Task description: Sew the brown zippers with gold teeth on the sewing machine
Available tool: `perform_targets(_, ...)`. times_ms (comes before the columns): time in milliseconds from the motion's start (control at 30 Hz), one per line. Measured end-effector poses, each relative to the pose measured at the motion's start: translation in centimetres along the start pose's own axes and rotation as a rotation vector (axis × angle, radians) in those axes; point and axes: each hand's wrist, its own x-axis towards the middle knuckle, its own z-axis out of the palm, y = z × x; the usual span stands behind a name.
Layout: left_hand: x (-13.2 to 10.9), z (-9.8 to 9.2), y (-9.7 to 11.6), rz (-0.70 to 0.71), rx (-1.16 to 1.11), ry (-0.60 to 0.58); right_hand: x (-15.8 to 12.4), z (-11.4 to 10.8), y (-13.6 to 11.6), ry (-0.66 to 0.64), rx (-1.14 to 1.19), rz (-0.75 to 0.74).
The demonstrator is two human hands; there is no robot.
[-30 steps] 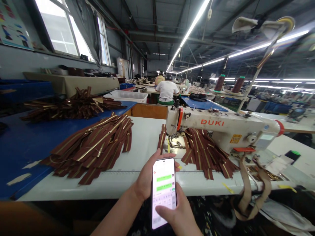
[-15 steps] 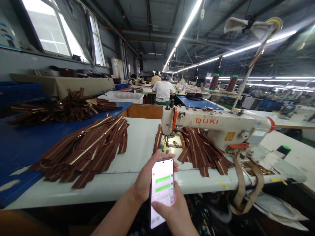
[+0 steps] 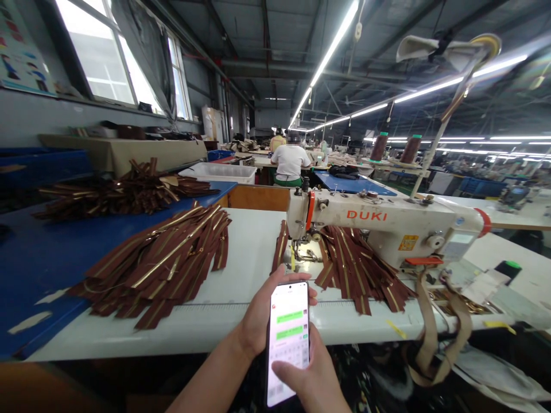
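Note:
A smartphone (image 3: pixel 289 321) stands tilted in front of me, its lit screen showing green chat bubbles and a keypad. My left hand (image 3: pixel 255 322) is closed around its left side and top, with fingertips showing past the right edge. At the lower right, my right hand (image 3: pixel 316 376) grips the phone's edge, its thumb over the keypad; its other fingers are hidden behind the phone. Just beyond is a sewing machine (image 3: pixel 383 221), with brown zippers (image 3: pixel 350 269) fanned out beneath its arm. To the left lies a larger pile of brown zippers (image 3: pixel 172 264).
More zippers (image 3: pixel 124 189) are heaped on the blue table (image 3: pixel 26 258) at left. A white bin (image 3: pixel 219 171) stands behind. Beige strap loops (image 3: pixel 426 338) hang over the front edge at right. Further back, a person in a white shirt (image 3: pixel 289 159) sits facing away.
The whole view has shifted slightly, so the scene appears a little further right. Both hands keep their hold on the phone, and the right thumb stays over the keypad.

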Motion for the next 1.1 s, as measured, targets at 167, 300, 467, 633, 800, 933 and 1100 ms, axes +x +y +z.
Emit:
perform_targets(167, 0.0, 0.2, -0.1, 0.012, 0.009, 0.003, 0.0, 0.3, -0.1, 0.034, -0.013, -0.020)
perform_targets(300, 0.1, 0.1, -0.1, 0.001, 0.013, 0.010, 0.0, 0.0, 0.0, 0.004, 0.011, -0.010)
perform_targets(467, 0.0, -0.1, 0.0, -0.033, -0.004, 0.013, -0.3, -0.7, 0.2, -0.094, 0.051, 0.038)
perform_targets(633, 0.1, -0.3, 0.1, -0.056, -0.032, 0.028, -0.6, -0.8, 0.4, -0.099, 0.023, 0.057)
perform_targets(800, 0.1, -0.5, 0.2, -0.065, -0.043, 0.023, -0.7, -0.7, 0.6, -0.084, 0.006, 0.043)
perform_targets(933, 0.2, -0.6, 0.2, -0.065, -0.041, 0.021, -0.7, -0.6, 0.5, -0.082, 0.017, 0.041)
perform_targets(1100, 0.3, -0.5, 0.0, -0.056, -0.038, 0.026, -0.5, -0.3, 0.7, -0.027, -0.073, -0.015)
